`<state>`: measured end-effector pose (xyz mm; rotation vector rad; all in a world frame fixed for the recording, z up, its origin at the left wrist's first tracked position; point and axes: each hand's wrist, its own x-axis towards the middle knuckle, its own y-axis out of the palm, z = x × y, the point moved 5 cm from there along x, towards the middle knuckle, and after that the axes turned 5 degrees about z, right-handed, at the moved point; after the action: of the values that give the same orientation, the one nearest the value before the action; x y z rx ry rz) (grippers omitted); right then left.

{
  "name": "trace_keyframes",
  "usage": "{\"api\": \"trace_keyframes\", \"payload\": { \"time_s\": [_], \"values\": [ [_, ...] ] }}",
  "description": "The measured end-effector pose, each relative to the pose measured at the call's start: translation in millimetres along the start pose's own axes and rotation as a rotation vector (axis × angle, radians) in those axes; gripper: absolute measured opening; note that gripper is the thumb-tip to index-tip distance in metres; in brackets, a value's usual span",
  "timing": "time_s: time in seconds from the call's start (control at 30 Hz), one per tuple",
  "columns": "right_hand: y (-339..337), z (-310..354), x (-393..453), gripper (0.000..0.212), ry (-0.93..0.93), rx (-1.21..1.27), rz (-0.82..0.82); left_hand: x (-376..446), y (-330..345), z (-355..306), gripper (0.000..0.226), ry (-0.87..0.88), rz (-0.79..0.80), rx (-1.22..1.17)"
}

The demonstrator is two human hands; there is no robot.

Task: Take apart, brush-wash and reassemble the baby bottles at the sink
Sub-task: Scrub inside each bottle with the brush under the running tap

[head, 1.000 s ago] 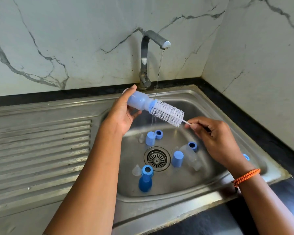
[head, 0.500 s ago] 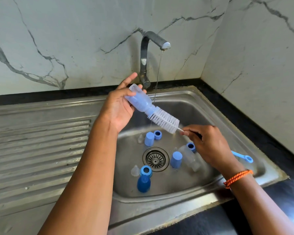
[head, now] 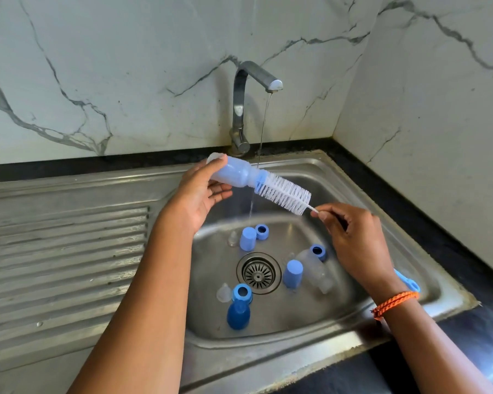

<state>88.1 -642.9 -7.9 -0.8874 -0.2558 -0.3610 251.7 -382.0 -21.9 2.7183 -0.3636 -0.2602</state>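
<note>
While the left hand [head: 195, 194] grips it, frosted bottle [head: 234, 173], bristly cylindrical brush [head: 282, 196] pinched by right hand [head: 356, 243].

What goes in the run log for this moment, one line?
left hand holds bottle | right hand pinches brush stem | bristles mostly outside bottle mouth | tap running | other parts in sink

One head-worn wide-angle camera looks forward and steeply down, close over the sink [head: 310, 172], with the tap [head: 241, 109] and marble wall at the far side.
</note>
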Motion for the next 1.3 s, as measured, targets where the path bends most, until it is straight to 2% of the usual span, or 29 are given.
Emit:
{"api": "trace_keyframes", "payload": {
  "time_s": [0.07, 0.17, 0.23, 0.3, 0.4, 0.5, 0.6, 0.73, 0.93, 1.07, 1.1, 1.2, 1.3],
  "values": [
    [7.7, 1.2, -1.3, 0.014, -0.011, -0.072, 0.082, 0.6, 1.1, -4.2, 0.036, 0.061, 0.021, -0.118],
    [13.4, 13.4, -5.6, 0.02, -0.104, -0.035, 0.138, -1.0, 10.7, -8.5, 0.035, 0.082, 0.129, -0.373],
    [12.2, 19.1, -7.2, 0.022, -0.146, 0.009, 0.139, -2.0, 17.0, -8.2, 0.027, 0.066, 0.168, -0.426],
    [7.1, 18.6, -5.3, 0.023, -0.147, 0.022, 0.108, -2.1, 19.5, -7.0, 0.034, 0.048, 0.163, -0.425],
    [0.9, 18.4, -3.4, 0.028, -0.138, 0.023, 0.081, -1.1, 15.9, -8.7, 0.033, 0.098, 0.091, -0.477],
    [-0.1, 20.7, -3.1, 0.027, -0.132, 0.016, 0.07, -2.5, 11.7, -8.3, 0.025, 0.155, -0.03, -0.678],
    [-1.0, 19.7, -2.9, 0.025, -0.125, -0.027, 0.051, -5.4, 7.9, -8.0, 0.03, 0.199, -0.114, -0.73],
    [-4.1, 18.2, -4.3, 0.022, -0.121, -0.03, 0.014, -6.5, 2.2, -13.2, 0.027, 0.258, -0.132, -0.799],
    [-9.7, 13.8, -4.1, 0.023, -0.143, -0.025, -0.057, -4.7, -2.1, -16.5, 0.033, 0.297, -0.149, -0.907],
    [-14.7, 6.6, -6.0, 0.022, -0.093, -0.064, -0.113, -4.8, -20.7, -23.2, 0.033, 0.311, -0.257, -0.632],
    [-12.7, 5.7, -6.4, 0.022, -0.079, -0.089, -0.111, -5.0, -23.3, -26.9, 0.038, 0.334, -0.287, -0.494],
    [-6.0, 6.6, -6.9, 0.026, -0.069, -0.155, -0.123, -9.4, -15.1, -45.2, 0.048, 0.505, -0.368, 0.145],
    [-7.3, 12.1, -8.4, 0.028, -0.083, -0.204, -0.179, -18.3, 6.5, -55.0, 0.053, 0.629, -0.317, 0.467]
  ]
}}
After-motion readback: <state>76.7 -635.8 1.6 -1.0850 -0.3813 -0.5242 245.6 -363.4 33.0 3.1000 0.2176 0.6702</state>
